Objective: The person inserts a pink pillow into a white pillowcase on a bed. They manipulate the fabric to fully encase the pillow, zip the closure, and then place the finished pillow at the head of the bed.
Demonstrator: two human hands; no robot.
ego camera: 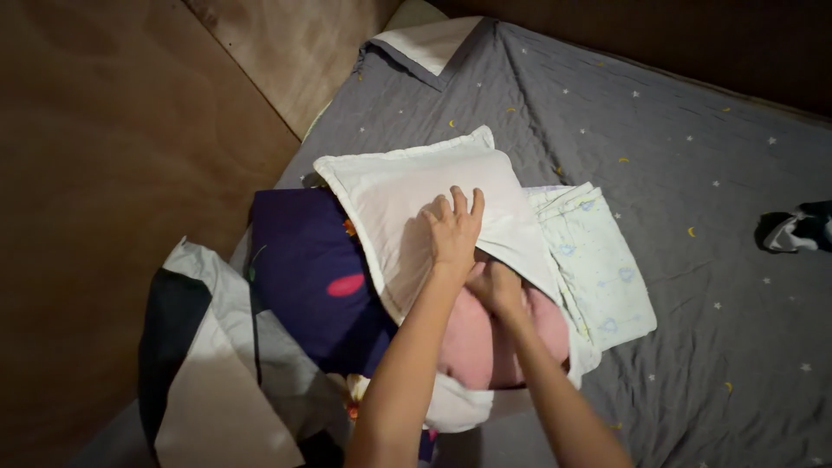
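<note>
In the head view, the left hand (454, 227) lies flat, fingers spread, pressing on top of a white rectangular pillowcase (416, 204) at the centre of the frame. The right hand (496, 286) sits just at five o'clock of the left, fingers curled and tucked under the pillowcase's edge, gripping the pink soft pillow (477, 347) that is partly inside the case; its bare end shows toward six o'clock. Beneath, at nine o'clock, a dark navy cushion with a pink oval patch (303, 277) touches the pillowcase. At three o'clock a folded pale blue patterned cloth (602, 269) lies just beside it. All rest on a grey quilted bedsheet with small stars and moons (676, 156).
</note>
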